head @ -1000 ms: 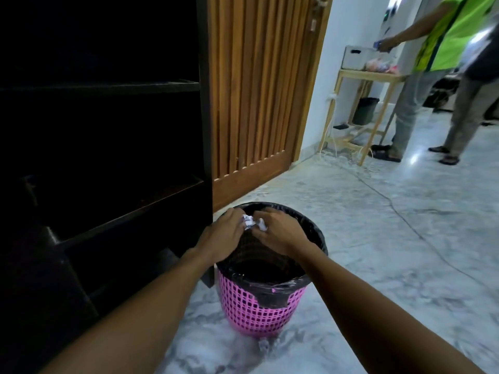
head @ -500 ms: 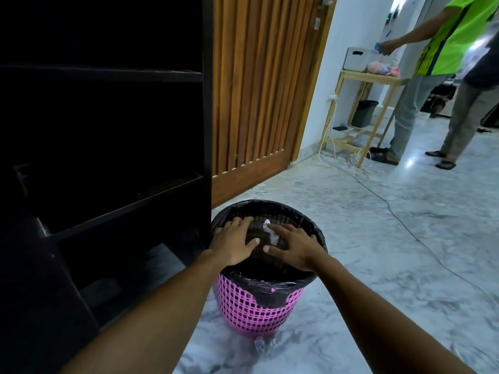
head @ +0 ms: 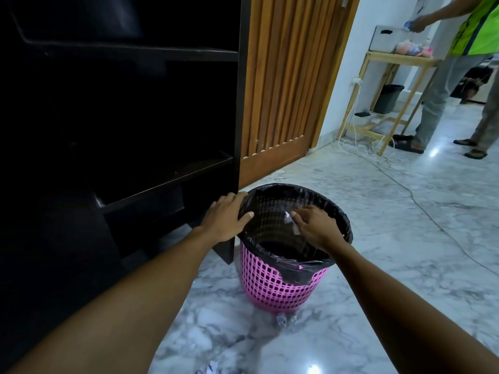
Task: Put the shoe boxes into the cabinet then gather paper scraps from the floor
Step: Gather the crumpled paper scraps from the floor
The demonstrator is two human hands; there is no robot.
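Scrap [head: 290, 220] just beside right hand [head: 316, 228], above bin [head: 272, 283]

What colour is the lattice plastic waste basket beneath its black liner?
Pink; the lattice plastic waste basket shows best in the head view.

Your bin [head: 272, 287] is pink, a grid of square holes; its liner [head: 297, 195] is glossy black. The floor [head: 405, 238] under it is white marble veined in grey. The scraps [head: 286, 318] at the bin's foot are white. The cabinet [head: 135, 103] is near-black, the door [head: 286, 76] warm brown in upright slats. Far off you see a lime-green vest [head: 480, 28], grey trousers [head: 437, 103] and a pale wood table [head: 399, 56].
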